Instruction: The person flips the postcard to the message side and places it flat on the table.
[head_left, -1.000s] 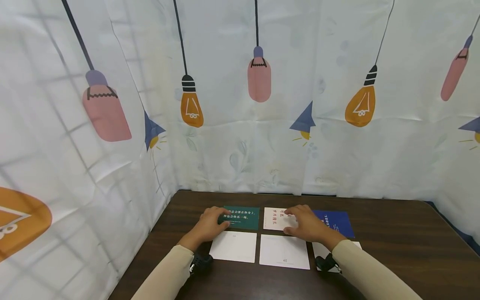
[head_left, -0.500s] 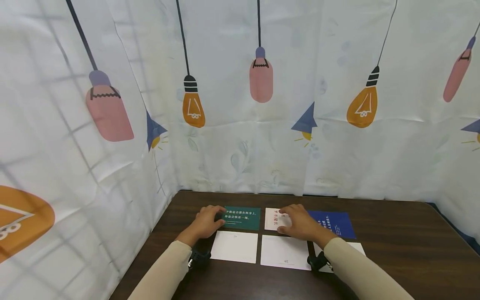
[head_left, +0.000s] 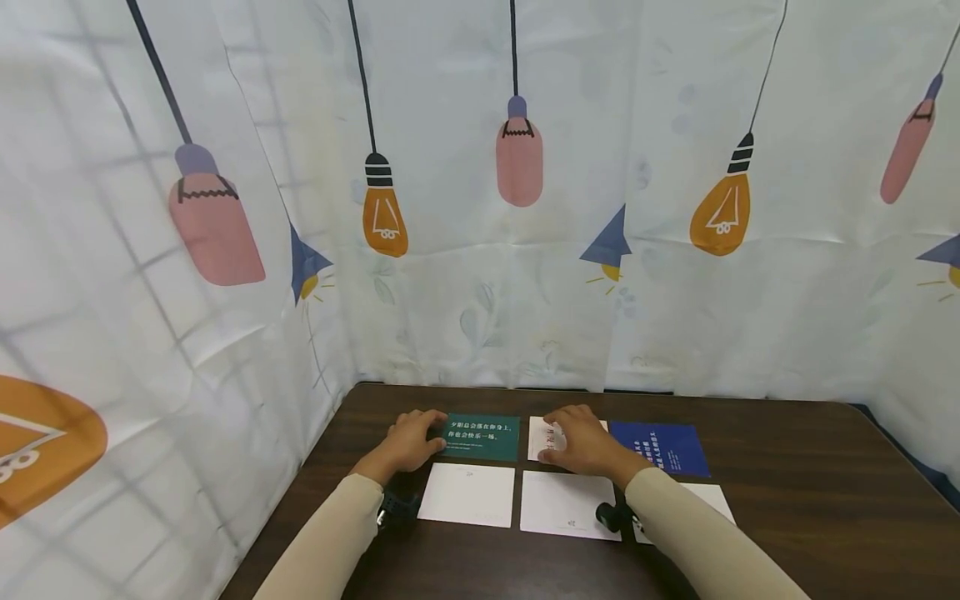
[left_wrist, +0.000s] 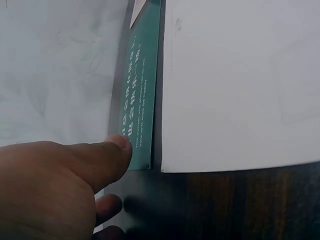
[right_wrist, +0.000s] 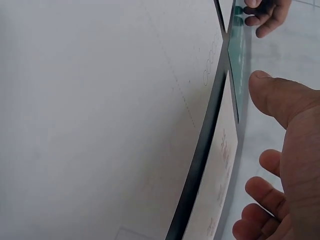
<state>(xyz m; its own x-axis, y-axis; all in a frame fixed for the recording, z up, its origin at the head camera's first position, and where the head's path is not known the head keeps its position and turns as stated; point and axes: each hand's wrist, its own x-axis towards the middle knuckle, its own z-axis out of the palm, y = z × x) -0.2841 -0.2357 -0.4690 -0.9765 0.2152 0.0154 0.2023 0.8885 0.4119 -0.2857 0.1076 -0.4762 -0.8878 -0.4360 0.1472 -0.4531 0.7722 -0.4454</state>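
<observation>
Six-card layout aside, a green card (head_left: pixel 487 437) with white writing lies in the back row. My left hand (head_left: pixel 405 442) is at its left edge, thumb and fingers apart; in the left wrist view the thumb overlaps the card's near corner. Right of it lies a pale card (head_left: pixel 542 442) with red writing. My right hand (head_left: pixel 585 446) hovers over that card with thumb and fingers spread, hiding part of it. Nothing sits between the fingers in the right wrist view. A blue card (head_left: pixel 678 450) with white writing lies beside the right wrist.
Nearer me are a white card (head_left: pixel 471 496) on the left, another white card (head_left: pixel 558 500) in the middle and a third white card (head_left: pixel 711 498) under the right forearm. The dark wooden table (head_left: pixel 817 500) backs onto a printed white curtain (head_left: pixel 450 317).
My right hand has shifted left across the pale card, uncovering more of the blue card. My left hand has drawn slightly left, off the green card's writing. The cards look unmoved.
</observation>
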